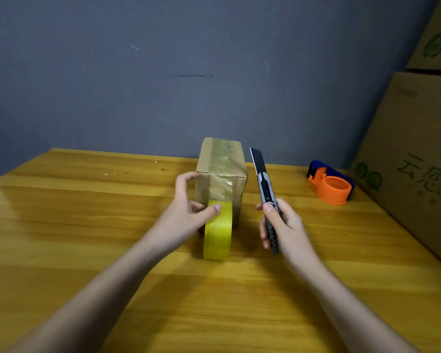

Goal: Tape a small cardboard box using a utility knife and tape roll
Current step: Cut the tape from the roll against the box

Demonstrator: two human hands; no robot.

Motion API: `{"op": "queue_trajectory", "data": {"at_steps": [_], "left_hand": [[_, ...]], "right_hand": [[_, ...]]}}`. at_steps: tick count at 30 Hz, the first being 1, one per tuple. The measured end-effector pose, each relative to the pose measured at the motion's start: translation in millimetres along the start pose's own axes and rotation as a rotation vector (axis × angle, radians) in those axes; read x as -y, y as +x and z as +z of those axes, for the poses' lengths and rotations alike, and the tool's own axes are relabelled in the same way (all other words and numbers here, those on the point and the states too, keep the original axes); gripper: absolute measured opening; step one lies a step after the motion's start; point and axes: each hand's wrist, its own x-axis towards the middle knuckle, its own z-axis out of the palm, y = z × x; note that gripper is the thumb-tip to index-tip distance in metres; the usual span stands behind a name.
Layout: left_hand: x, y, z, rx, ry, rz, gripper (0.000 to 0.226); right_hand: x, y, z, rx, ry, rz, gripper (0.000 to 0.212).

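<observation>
The fingers [189, 197] of the left hand [186, 212] are spread and loosely curved around the yellowish roll of clear packing tape [218, 231], the thumb lying on top of the roll's rim and the other fingertips reaching toward the near left edge of the small brown cardboard box [220, 179]. The roll stands on edge on the worktop, right against the near face of the box, with a strip of tape running up from it onto that face and along the box's top. The right hand [281, 225] has its fingers wrapped around the grey and black handle of a utility knife [265, 197], the thumb pressed on the slider; the dark blade is extended and points up and away, just beside the right side of the box without touching it. The box stands in the middle of the worktop, its long axis running away from the person. The worktop [87, 225] is glossy yellow-orange wood with long grain lines and bright reflections, and a few small scraps lie on it far left of the box. Further right sits an orange and blue tape dispenser [331, 183], and beyond it large brown cartons [418, 149] with green printing are stacked at the right edge. A plain, dull blue-grey wall [138, 72] with a few scuff marks rises behind the worktop.
</observation>
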Motion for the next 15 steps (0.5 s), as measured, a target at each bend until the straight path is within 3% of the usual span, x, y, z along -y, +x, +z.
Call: {"op": "queue_trajectory", "data": {"at_steps": [7,15], "left_hand": [[-4,2,-2,0.189,-0.072,0.020,0.083],[-4,9,-7,0.288,-0.074,0.021,0.079]], "right_hand": [[1,0,1,0.026,-0.036,0.020,0.022],[-10,1,2,0.067,-0.073,0.023,0.020]]}}
